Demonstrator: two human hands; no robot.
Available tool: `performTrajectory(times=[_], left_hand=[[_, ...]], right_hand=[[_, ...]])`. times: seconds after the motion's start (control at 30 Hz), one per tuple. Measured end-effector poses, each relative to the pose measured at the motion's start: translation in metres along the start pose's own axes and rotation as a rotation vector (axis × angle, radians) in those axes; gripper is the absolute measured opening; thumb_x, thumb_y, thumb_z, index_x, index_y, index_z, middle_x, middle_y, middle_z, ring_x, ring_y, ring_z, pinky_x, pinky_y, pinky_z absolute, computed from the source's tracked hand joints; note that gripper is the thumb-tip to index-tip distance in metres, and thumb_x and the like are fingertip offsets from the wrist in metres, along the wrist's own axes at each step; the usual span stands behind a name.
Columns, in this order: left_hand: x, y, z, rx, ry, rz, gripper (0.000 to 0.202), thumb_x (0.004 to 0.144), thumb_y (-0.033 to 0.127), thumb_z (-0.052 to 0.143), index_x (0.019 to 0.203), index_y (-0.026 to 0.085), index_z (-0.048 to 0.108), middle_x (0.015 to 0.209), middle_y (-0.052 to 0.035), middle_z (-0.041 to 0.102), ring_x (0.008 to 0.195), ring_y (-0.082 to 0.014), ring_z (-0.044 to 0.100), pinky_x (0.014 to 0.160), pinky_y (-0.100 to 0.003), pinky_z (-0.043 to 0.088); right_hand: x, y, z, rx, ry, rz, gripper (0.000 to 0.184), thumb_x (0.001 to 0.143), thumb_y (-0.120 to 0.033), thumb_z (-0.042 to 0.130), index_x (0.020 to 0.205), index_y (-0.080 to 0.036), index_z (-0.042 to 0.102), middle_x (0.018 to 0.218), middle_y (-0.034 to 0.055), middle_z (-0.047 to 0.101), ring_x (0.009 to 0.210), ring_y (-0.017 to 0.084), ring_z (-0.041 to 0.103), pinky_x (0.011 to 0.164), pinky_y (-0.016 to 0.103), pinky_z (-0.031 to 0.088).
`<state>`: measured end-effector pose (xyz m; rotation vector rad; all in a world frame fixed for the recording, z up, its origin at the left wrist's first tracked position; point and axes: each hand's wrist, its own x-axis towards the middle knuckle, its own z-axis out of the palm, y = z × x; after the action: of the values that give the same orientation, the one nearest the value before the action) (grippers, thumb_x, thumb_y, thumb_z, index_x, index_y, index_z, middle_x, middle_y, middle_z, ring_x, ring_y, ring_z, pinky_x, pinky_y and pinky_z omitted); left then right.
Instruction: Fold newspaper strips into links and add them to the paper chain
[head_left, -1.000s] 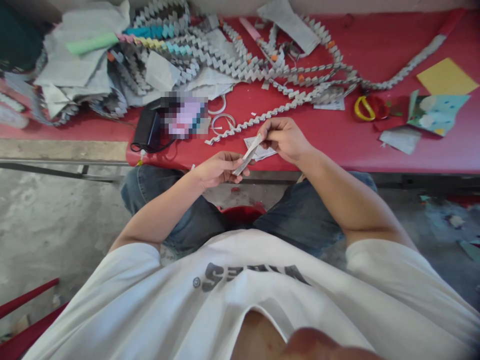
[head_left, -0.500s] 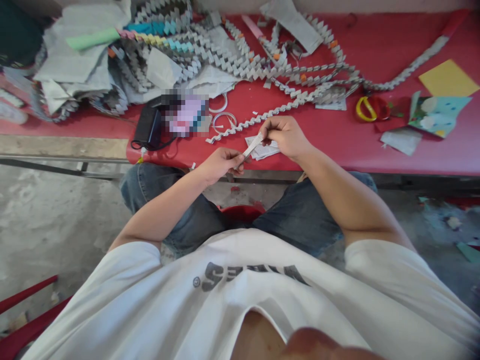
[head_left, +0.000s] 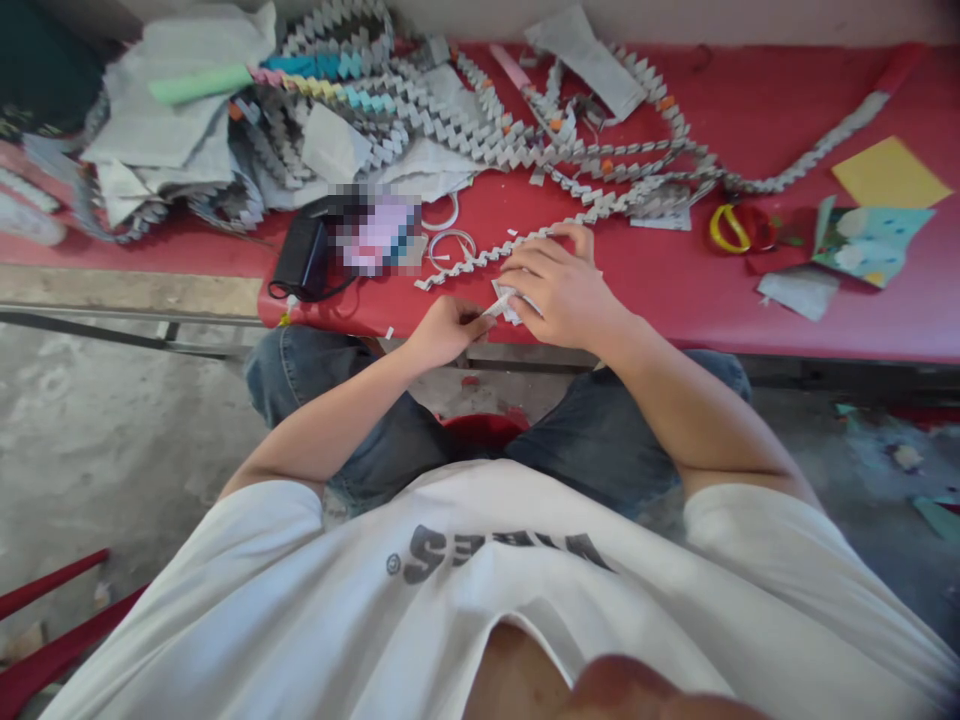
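Note:
Between thumb and fingers, my left hand pinches a narrow folded paper strip near the table's front edge. My right hand lies palm down with its fingers spread over the strip's far end. Its thumb and fingertips are close to the strip; whether they touch it I cannot tell. Under this hand is a small stack of printed paper pieces, mostly covered. Just behind my fingers, a zigzag chain of folded paper runs from the lower left up to the right.
More folded-paper chains and loose paper sheets heap along the back of the red table. At left are a black power adapter and clear rings. Yellow-handled scissors and a yellow paper square lie at right.
My right hand has gone from pinching the strip's upper end to spreading its fingers over it and the stack. My left hand still pinches the strip, now lying flatter.

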<state>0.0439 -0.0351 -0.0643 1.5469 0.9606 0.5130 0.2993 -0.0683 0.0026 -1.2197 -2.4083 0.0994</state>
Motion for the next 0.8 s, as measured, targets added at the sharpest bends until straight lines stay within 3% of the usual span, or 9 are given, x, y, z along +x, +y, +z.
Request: performTrajectory(times=[0.07,0.17,0.3,0.4,0.6,0.8], left_hand=[[0.000,0.001,0.001,0.067,0.000,0.035,0.041,0.102,0.048,0.073,0.078,0.015,0.076,0.070,-0.0037,0.073,0.061,-0.0094,0.057,0.063,-0.026,0.042],[0.000,0.004,0.003,0.150,0.015,0.068,0.040,0.102,0.046,0.071,0.077,0.016,0.077,0.068,-0.0026,0.071,0.060,-0.0094,0.054,0.061,-0.027,0.037],[-0.003,0.011,0.007,0.211,0.035,0.056,0.035,0.101,0.042,0.070,0.076,0.017,0.074,0.064,-0.0007,0.067,0.058,-0.0090,0.050,0.059,-0.028,0.034],[-0.004,0.013,0.009,0.266,0.068,0.076,0.034,0.100,0.039,0.071,0.075,0.016,0.074,0.063,-0.0003,0.066,0.058,-0.0086,0.049,0.058,-0.027,0.034],[0.003,0.003,0.011,-0.094,0.003,-0.096,0.036,0.106,0.043,0.069,0.099,0.011,0.082,0.092,-0.0132,0.087,0.075,-0.0163,0.081,0.068,-0.026,0.062],[0.009,-0.002,0.011,-0.198,0.000,-0.152,0.026,0.101,0.035,0.079,0.101,0.010,0.084,0.093,-0.0133,0.089,0.072,-0.0142,0.082,0.066,-0.023,0.064]], right_hand=[[-0.001,-0.008,-0.004,-0.053,-0.031,-0.045,0.036,0.115,-0.028,0.052,0.140,-0.022,0.078,0.146,0.0139,0.078,0.146,0.041,0.062,0.134,0.068,0.021],[-0.001,-0.011,0.000,-0.105,-0.066,-0.071,0.038,0.116,-0.027,0.051,0.143,-0.020,0.077,0.144,0.0155,0.079,0.143,0.040,0.062,0.132,0.067,0.022],[0.000,-0.005,0.019,-0.182,-0.201,-0.088,0.040,0.113,-0.014,0.044,0.123,-0.020,0.081,0.113,0.0120,0.086,0.113,0.035,0.068,0.125,0.063,0.029],[0.002,0.000,0.031,-0.182,-0.287,-0.081,0.037,0.108,-0.008,0.047,0.118,-0.017,0.081,0.110,0.0127,0.086,0.103,0.032,0.069,0.112,0.054,0.035],[0.011,0.003,0.032,-0.078,-0.423,0.019,0.032,0.102,-0.008,0.054,0.111,-0.016,0.083,0.111,0.0134,0.087,0.100,0.030,0.073,0.099,0.048,0.036],[0.014,0.008,0.030,0.093,-0.453,0.109,0.032,0.106,-0.017,0.056,0.106,-0.020,0.088,0.104,0.0101,0.087,0.090,0.026,0.069,0.095,0.044,0.038]])
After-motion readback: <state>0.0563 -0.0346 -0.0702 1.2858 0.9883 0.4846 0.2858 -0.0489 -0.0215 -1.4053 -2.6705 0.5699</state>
